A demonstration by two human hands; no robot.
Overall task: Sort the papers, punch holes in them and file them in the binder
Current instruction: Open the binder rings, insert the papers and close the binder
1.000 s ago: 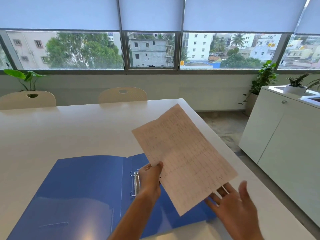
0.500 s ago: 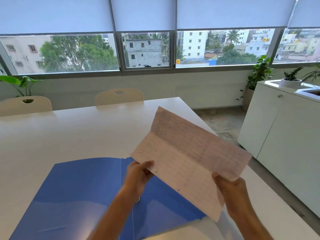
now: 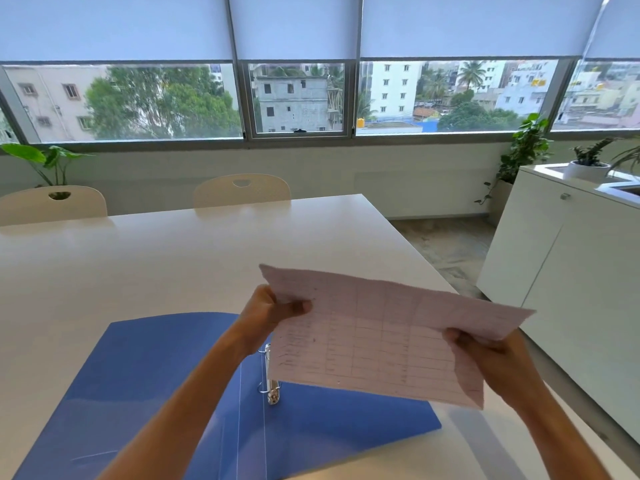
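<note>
A creased sheet of paper with a printed table is held in the air above the table, lying wide. My left hand pinches its upper left edge, thumb on the near face. My right hand grips its right edge. Below it an open blue binder lies flat on the white table, its metal rings showing under the sheet's lower left corner. The binder's right half is partly hidden by the paper.
Two cream chairs stand at the table's far side under the windows. A white cabinet with potted plants stands to the right, past the table's right edge. A pale sheet edge shows at the bottom.
The sheet has been turned from upright to lying wide. My right hand, open below it a second ago, now grips its right edge. My left hand has moved up to the top left edge.
</note>
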